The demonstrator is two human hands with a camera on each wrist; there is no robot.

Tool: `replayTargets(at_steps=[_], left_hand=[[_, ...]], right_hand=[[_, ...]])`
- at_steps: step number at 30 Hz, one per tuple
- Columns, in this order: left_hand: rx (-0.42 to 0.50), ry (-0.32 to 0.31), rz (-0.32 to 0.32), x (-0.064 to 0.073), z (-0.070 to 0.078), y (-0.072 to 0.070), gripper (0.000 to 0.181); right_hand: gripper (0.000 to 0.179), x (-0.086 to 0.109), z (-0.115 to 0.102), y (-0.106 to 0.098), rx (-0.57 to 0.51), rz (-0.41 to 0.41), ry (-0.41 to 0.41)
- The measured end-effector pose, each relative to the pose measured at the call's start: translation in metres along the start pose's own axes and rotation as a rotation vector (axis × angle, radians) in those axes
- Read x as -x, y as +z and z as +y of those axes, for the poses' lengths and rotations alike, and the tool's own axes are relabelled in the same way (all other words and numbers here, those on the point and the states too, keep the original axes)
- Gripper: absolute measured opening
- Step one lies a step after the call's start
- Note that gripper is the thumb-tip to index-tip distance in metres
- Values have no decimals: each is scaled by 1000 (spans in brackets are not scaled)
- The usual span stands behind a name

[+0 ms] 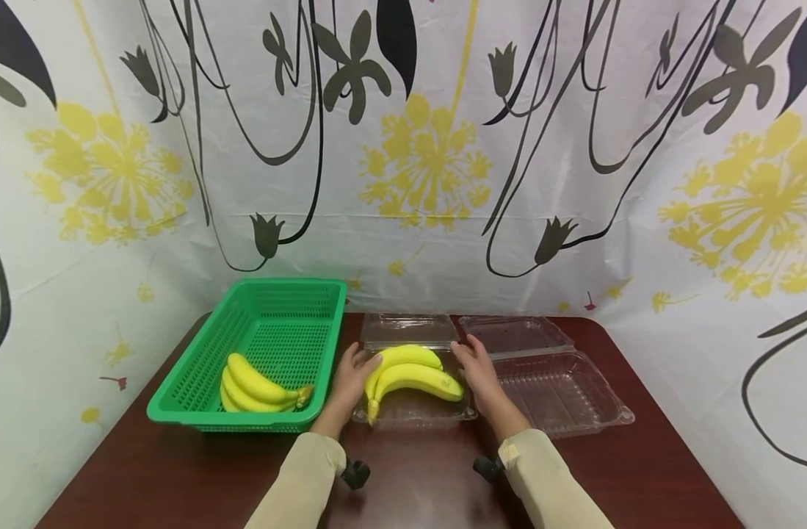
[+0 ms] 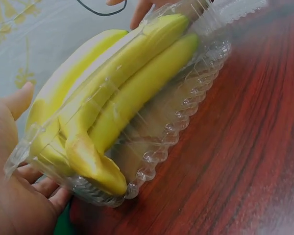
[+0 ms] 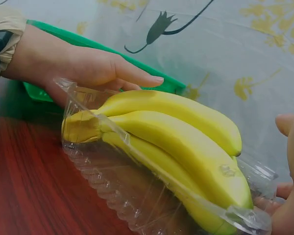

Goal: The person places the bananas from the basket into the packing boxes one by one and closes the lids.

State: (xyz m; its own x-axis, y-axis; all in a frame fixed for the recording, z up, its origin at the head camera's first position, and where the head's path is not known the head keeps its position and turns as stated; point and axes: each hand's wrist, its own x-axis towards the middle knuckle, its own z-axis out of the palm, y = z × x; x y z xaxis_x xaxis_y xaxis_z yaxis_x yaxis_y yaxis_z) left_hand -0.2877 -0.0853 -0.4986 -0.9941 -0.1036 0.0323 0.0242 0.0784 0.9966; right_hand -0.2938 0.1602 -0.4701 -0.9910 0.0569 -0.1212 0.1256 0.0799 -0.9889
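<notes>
A bunch of yellow bananas [image 1: 413,375] lies in a clear plastic clamshell container [image 1: 423,415] at the middle of the table, its lid folded back behind. My left hand [image 1: 352,378] is at the container's left side, thumb raised near the bananas and the other fingers outside the plastic wall. In the left wrist view, the palm of the left hand [image 2: 24,181] lies right by the container's corner. My right hand [image 1: 479,375] is at the opposite side, fingers fairly straight. In the right wrist view, the right hand [image 3: 289,181] shows only partly, beside the banana tips.
To the left stands a green plastic basket [image 1: 337,323] with another bunch of bananas [image 1: 254,389] inside. A second clear container [image 1: 562,389] lies open on the right, close to my right hand. The dark red table [image 1: 403,477] meets a patterned curtain [image 1: 429,257] at the back.
</notes>
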Motion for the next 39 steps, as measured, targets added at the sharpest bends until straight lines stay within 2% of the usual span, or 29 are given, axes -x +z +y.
replayTargets(at_steps=[7, 15, 25, 31, 39], left_hand=[[-55, -16, 5, -3, -2, 4, 82], [-118, -35, -15, -5, -4, 5, 88], [-136, -54, -53, -5, -4, 6, 88], [-118, -1, -36, -4, -5, 8, 87], [-64, 72, 28, -3, -4, 11, 81]], right_hand=[[80, -2, -1, 1, -20, -6, 35], [87, -1, -1, 2, 107, 14, 61], [83, -5, 5, 2, 147, 39, 63], [85, -5, 6, 3, 140, 57, 26], [69, -4, 8, 5, 50, 103, -55]])
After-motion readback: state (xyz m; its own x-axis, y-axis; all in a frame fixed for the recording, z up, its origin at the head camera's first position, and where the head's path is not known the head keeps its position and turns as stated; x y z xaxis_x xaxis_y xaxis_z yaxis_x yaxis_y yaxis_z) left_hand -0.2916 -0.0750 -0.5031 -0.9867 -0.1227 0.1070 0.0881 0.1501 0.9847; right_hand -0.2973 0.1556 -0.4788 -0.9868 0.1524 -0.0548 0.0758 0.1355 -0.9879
